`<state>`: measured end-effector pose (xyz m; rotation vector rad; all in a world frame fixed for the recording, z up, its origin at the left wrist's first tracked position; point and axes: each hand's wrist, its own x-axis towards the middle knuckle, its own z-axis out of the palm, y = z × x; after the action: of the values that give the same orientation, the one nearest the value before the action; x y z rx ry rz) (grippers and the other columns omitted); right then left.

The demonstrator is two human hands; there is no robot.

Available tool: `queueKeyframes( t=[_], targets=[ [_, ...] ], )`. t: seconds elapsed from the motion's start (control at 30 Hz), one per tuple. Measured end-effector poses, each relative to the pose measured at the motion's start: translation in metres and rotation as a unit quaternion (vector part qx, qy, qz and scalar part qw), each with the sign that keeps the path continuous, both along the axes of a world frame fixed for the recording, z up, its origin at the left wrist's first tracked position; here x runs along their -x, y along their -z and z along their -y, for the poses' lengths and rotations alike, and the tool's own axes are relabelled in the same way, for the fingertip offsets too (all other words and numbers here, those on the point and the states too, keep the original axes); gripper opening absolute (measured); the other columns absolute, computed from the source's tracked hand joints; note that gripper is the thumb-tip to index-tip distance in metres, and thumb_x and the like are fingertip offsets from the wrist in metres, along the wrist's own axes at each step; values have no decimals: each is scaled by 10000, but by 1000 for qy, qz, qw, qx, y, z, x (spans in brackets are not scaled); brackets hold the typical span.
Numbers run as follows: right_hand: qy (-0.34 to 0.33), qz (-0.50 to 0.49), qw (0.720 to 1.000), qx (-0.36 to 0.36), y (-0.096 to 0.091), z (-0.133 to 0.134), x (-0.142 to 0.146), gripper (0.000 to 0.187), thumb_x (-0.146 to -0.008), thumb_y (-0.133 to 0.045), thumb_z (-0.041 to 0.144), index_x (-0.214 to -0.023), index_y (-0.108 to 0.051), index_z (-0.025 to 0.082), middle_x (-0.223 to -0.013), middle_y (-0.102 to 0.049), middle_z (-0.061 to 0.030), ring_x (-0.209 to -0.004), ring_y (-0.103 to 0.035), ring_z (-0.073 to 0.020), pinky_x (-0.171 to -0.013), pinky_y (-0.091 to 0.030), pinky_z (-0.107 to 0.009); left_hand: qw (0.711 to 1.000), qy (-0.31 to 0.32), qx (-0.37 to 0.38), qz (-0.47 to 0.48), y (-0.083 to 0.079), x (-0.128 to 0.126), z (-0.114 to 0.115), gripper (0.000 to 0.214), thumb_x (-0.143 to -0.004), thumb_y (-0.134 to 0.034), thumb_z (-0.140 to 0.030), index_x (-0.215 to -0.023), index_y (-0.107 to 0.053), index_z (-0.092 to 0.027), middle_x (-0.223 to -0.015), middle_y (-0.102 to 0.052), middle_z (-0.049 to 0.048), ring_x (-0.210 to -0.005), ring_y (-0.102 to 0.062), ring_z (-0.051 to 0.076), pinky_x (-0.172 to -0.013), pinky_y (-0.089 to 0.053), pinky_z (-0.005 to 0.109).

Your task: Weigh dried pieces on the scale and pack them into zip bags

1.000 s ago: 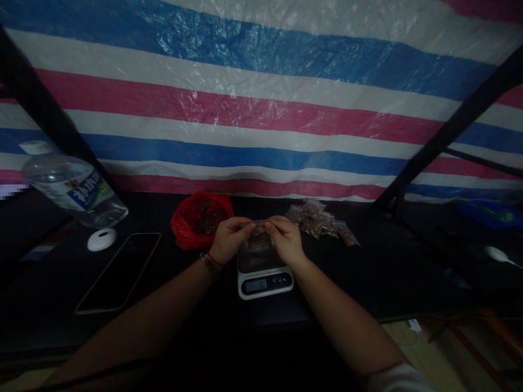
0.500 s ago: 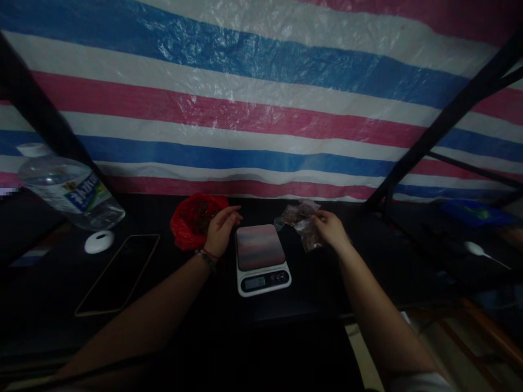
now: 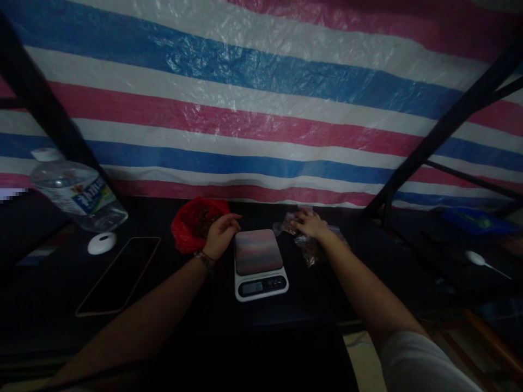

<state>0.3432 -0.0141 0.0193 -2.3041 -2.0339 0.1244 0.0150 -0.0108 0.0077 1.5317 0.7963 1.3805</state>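
Observation:
A kitchen scale [image 3: 257,253] with a shiny square platform and a lit display stands on the dark table. Just left of it, my left hand [image 3: 222,233] hovers by the near right edge of a red plastic bag [image 3: 182,223], fingers stretched out and holding nothing. Small brownish pieces [image 3: 204,218] lie inside that open bag. On the scale's other side, my right hand [image 3: 314,225] reaches palm down over small clear plastic bags [image 3: 309,251] with brown contents. Its fingers are spread and touch the bag [image 3: 289,223] farther left.
At the left are a large clear bottle [image 3: 79,190], a white rounded object [image 3: 102,243] and a phone [image 3: 120,275]. A striped plastic sheet [image 3: 245,130] hangs behind the table between dark slanted posts. A white spoon-like thing [image 3: 478,257] and a blue item [image 3: 478,219] lie at the right.
My right hand has moved left across the small bags, its fingers going from a pinch to spread. A small bag now lies nearer the front. My left hand has hardly moved.

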Motion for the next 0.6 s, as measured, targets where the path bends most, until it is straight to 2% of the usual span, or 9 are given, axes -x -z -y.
queueKeyframes(
  t=[0.13,0.2,0.27,0.33,0.4,0.5,0.6],
  targets=[
    [-6,7,1000,28,2,23,-13,575,-849,-383,655,-1347,-451,376,-1537,-227,-39,-1363,-182,-452,-966,-221,-726,999,-15,-15,-34,5,0,-4,294,-681,-504,-162,-937,-647,-157,-658,-582,-16,-641,-557,122,-658,-444,246],
    [-22,27,999,-16,-4,28,-9,598,-853,-419,620,-1383,-410,342,-1531,-248,-49,-1382,-130,-442,-1001,-167,-720,996,-24,-44,-68,7,2,-6,306,-698,-479,-160,-958,-641,-156,-706,-603,3,-683,-579,134,-695,-461,263],
    [-88,21,993,-73,-9,28,3,643,-855,-477,554,-1423,-354,280,-1517,-284,-79,-1391,-172,-381,-1066,-176,-633,985,-9,-105,-135,4,4,-4,346,-723,-491,-177,-1042,-622,-157,-846,-644,43,-801,-609,163,-776,-475,301],
    [-193,-14,977,-95,-12,24,21,664,-842,-545,469,-1426,-356,213,-1480,-355,-109,-1360,-293,-305,-1101,-244,-497,954,39,-188,-231,-4,7,1,444,-743,-564,-256,-1176,-571,-162,-1060,-639,91,-988,-593,216,-897,-452,362],
    [-264,-47,960,-85,-11,17,39,619,-819,-598,372,-1377,-432,162,-1390,-478,-129,-1286,-418,-262,-1079,-313,-412,903,94,-260,-328,-13,8,8,653,-715,-658,-396,-1302,-483,-170,-1256,-562,123,-1159,-510,274,-1005,-383,422],
    [-266,-73,957,-85,-7,9,56,439,-801,-606,253,-1224,-584,140,-1214,-619,-135,-1140,-549,-256,-1001,-399,-391,838,143,-303,-431,-24,6,16,932,-637,-693,-593,-1409,-352,-197,-1425,-418,135,-1296,-378,330,-1088,-265,492],
    [-223,-125,953,-162,-8,9,65,382,-789,-619,252,-1158,-617,155,-1128,-658,-118,-1055,-588,-251,-941,-438,-390,793,170,-298,-503,-26,5,18,1046,-584,-673,-691,-1442,-285,-234,-1499,-312,128,-1350,-294,367,-1105,-192,539]
  ],
)
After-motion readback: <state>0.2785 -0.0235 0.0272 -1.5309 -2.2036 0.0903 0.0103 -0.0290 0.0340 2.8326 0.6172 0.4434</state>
